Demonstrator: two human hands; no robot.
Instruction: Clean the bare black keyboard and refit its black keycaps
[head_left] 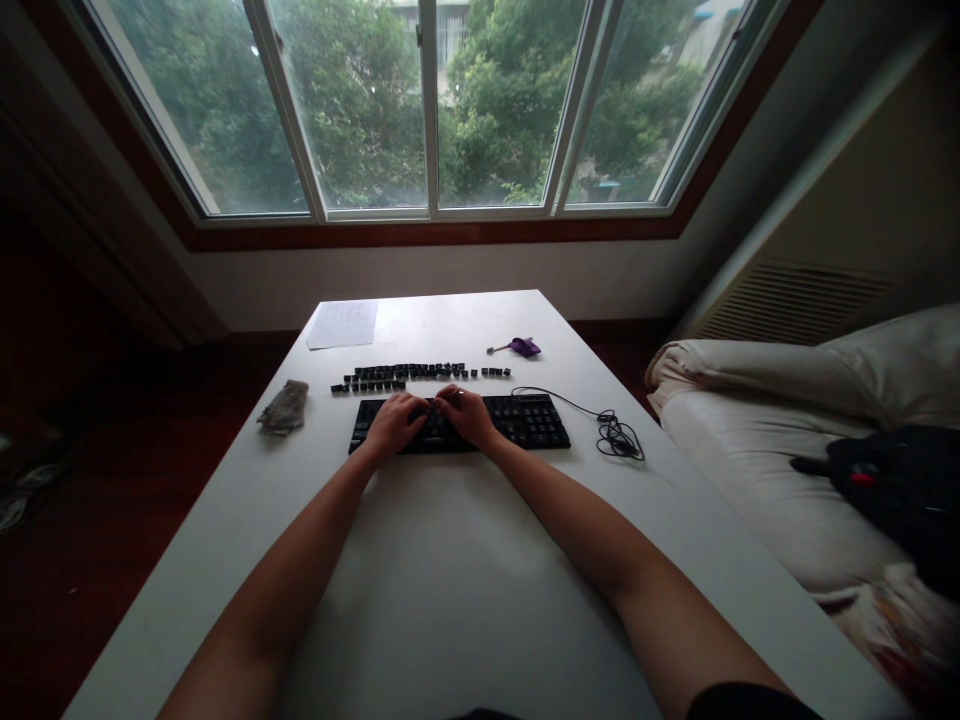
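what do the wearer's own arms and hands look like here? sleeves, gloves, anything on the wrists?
Left hand and right hand are ungloved, with no watch or band visible on either wrist. Both forearms are bare. A black sleeve shows on the right arm at the bottom edge; no left sleeve is in view.

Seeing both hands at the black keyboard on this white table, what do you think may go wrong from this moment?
First, the loose keycaps lie in rows just beyond the keyboard, so a slip of the left hand or right hand might scatter them and mix their order. Second, the cable lies bunched toward the table's right edge; if snagged, it could tug the keyboard.
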